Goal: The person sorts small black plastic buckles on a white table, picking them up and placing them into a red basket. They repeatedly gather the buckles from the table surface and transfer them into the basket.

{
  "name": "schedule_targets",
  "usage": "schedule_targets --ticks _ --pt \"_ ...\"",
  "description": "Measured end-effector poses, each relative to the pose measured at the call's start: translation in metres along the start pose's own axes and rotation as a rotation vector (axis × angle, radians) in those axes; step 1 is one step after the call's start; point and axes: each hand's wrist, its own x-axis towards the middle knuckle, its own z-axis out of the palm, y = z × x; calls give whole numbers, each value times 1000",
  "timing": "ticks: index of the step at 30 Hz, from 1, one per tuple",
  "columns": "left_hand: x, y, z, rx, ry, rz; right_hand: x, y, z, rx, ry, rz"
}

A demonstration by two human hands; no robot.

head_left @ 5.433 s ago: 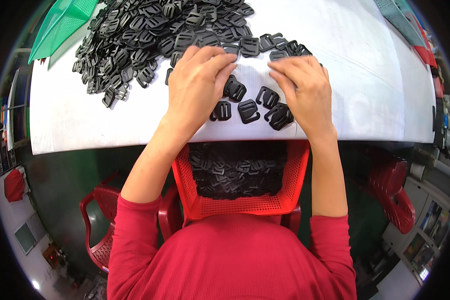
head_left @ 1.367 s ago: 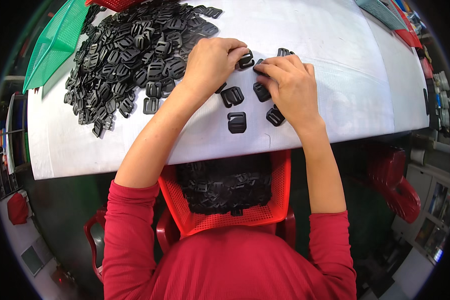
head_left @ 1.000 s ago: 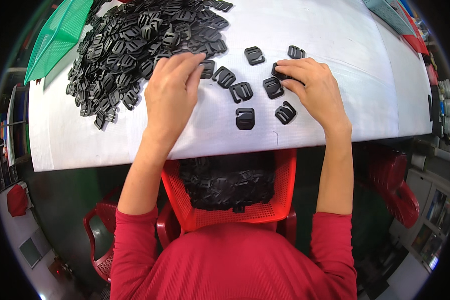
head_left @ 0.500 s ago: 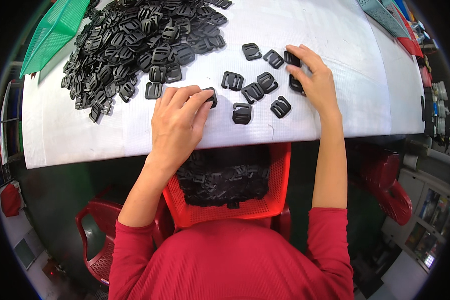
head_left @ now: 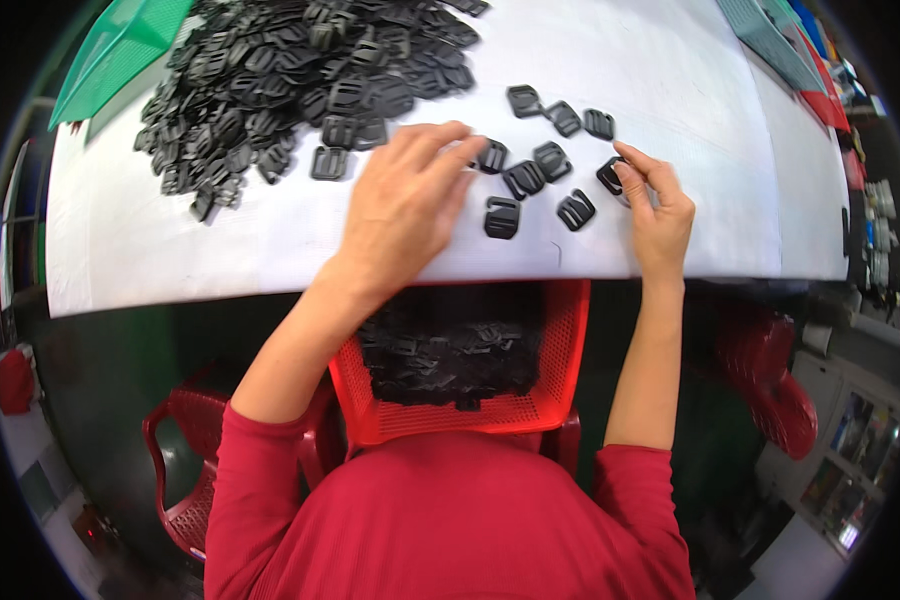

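Note:
Black plastic strap buckles lie loose on the white-covered table (head_left: 670, 60). At the right of this group my right hand (head_left: 660, 215) pinches the edge of one buckle (head_left: 610, 175) between thumb and fingers. My left hand (head_left: 405, 200), slightly blurred, hovers with bent fingers just left of another buckle (head_left: 491, 156); whatever its fingertips hold is hidden. Several more loose buckles lie between the hands, among them a pair touching (head_left: 551, 161) and one nearest the table edge (head_left: 501, 217). Behind my left hand rises a big heap of the same buckles (head_left: 260, 90).
Below the table edge, against my body, sits a red plastic basket (head_left: 565, 370) with many black pieces inside. A green basket (head_left: 120, 50) stands at the far left, a grey-blue basket (head_left: 760, 40) at the far right. Dark red plastic chairs (head_left: 185, 470) flank me.
My left hand has moved right and away from me, toward the loose buckles; the buckle it pinched is out of sight. My right hand has drawn nearer, uncovering one buckle and gripping another.

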Motion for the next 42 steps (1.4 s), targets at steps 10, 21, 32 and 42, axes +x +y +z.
schedule_targets --ticks 10,21,32,42 --pt "-37 -36 -19 351 180 -297 47 -2 53 -453 -105 -401" --pt "-65 -17 -39 95 134 -398 25 -89 150 -270 -141 -924" --pt "-47 -49 -30 354 121 -286 29 -91 117 -283 -255 -658" --pt "-75 -22 -38 193 46 -287 -9 -80 93 -588 -343 -675"
